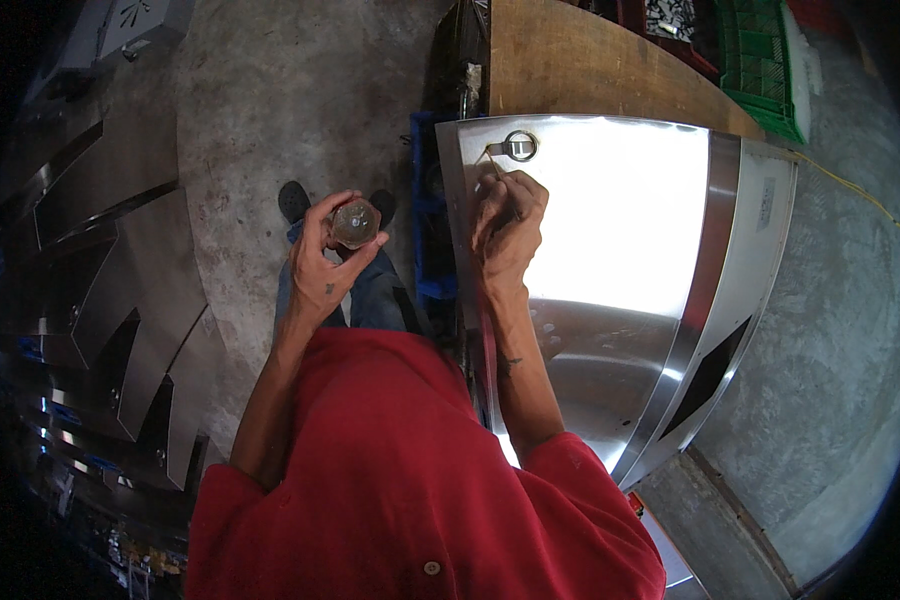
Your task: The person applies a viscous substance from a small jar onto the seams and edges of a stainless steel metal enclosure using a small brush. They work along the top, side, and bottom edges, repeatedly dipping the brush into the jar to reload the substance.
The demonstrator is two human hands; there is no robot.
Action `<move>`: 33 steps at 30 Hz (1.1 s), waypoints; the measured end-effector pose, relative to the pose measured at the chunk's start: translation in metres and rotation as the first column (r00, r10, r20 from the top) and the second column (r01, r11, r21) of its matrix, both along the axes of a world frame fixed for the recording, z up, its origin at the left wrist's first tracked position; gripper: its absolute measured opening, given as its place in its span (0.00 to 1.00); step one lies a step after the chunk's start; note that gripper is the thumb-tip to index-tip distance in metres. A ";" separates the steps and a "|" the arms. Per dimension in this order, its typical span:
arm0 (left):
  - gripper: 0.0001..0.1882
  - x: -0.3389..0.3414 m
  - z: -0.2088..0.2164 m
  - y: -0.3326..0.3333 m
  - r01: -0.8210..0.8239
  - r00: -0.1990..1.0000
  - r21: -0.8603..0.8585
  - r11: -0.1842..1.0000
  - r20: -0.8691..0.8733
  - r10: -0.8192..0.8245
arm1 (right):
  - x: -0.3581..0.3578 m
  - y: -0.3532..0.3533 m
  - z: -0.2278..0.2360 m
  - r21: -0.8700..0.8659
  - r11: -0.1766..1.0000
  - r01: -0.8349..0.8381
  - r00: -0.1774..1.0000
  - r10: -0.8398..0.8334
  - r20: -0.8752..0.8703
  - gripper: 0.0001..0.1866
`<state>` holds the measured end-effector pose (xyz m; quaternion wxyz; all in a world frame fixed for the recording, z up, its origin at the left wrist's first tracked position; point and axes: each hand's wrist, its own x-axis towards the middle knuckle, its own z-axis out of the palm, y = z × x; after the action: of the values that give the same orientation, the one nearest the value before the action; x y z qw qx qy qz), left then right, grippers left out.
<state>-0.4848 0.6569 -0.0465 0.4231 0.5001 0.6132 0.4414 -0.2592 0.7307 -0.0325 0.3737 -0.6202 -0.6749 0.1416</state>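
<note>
My left hand [322,258] is wrapped round a small faceted clear cup [356,223], held in front of my legs; what is inside it is hard to make out. My right hand [510,225] is closed in a pinch above the left edge of a shiny sheet-metal panel [610,220]. A thin yellowish stick [493,163] pokes out beyond its fingertips. The tip of the stick is close to a dark ring-shaped fitting [520,146] on the panel; whether it touches cannot be told.
The panel lies on a wooden board [590,70]. A green crate [760,65] stands at the far right, and blue crates [430,210] sit under the panel's left edge. Several metal sheets [120,320] lie on the left. A yellow cord [850,186] crosses the concrete floor.
</note>
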 end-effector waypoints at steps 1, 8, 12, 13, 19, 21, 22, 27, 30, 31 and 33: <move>0.35 0.000 0.001 0.000 -0.003 1.000 0.000 1.000 0.004 0.003 | 0.000 0.001 0.000 0.020 1.000 -0.007 1.000 0.007 -0.011 0.09; 0.35 0.001 0.003 0.001 -0.007 1.000 -0.011 1.000 0.022 0.007 | 0.001 -0.001 -0.006 0.063 0.998 -0.008 0.996 0.013 -0.083 0.10; 0.37 -0.002 0.004 0.004 0.024 1.000 -0.041 0.999 0.011 -0.023 | 0.000 -0.002 -0.007 0.014 0.999 0.031 0.994 -0.030 -0.109 0.08; 0.37 -0.002 0.004 0.004 0.025 1.000 -0.035 0.999 0.000 -0.025 | 0.000 -0.002 -0.005 -0.001 0.999 0.034 0.994 -0.034 -0.101 0.08; 0.37 0.001 0.004 0.005 0.012 1.000 -0.031 0.999 0.013 -0.012 | -0.002 -0.002 0.000 -0.057 0.997 0.051 0.992 -0.057 -0.112 0.08; 0.36 0.001 0.006 0.007 0.013 1.000 -0.039 0.999 0.011 -0.013 | -0.002 -0.002 -0.001 -0.037 0.998 0.053 0.993 -0.057 -0.103 0.08; 0.36 0.001 0.007 0.007 0.016 1.000 -0.045 0.999 0.010 -0.015 | -0.003 -0.002 -0.003 -0.024 0.998 0.060 0.991 -0.063 -0.120 0.08; 0.37 0.002 0.006 0.006 0.018 1.000 -0.040 0.999 0.014 -0.017 | 0.001 -0.002 -0.002 0.047 0.999 -0.011 0.997 0.015 -0.077 0.10; 0.37 0.003 0.008 0.007 0.024 1.000 -0.055 0.998 0.016 -0.023 | 0.004 -0.002 -0.012 0.165 0.986 -0.005 0.986 0.032 -0.162 0.14; 0.37 0.002 0.008 0.007 0.027 1.000 -0.058 0.998 0.014 -0.026 | 0.005 0.000 -0.015 0.208 0.978 0.018 0.983 0.021 -0.181 0.14; 0.37 0.002 0.008 0.008 0.033 0.999 -0.059 0.998 0.013 -0.032 | 0.007 0.008 -0.013 0.261 0.962 0.078 0.984 -0.032 -0.177 0.14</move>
<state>-0.4829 0.6645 -0.0383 0.4484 0.4947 0.6152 0.4191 -0.2519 0.7385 -0.0452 0.5142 -0.5685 -0.6356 0.0916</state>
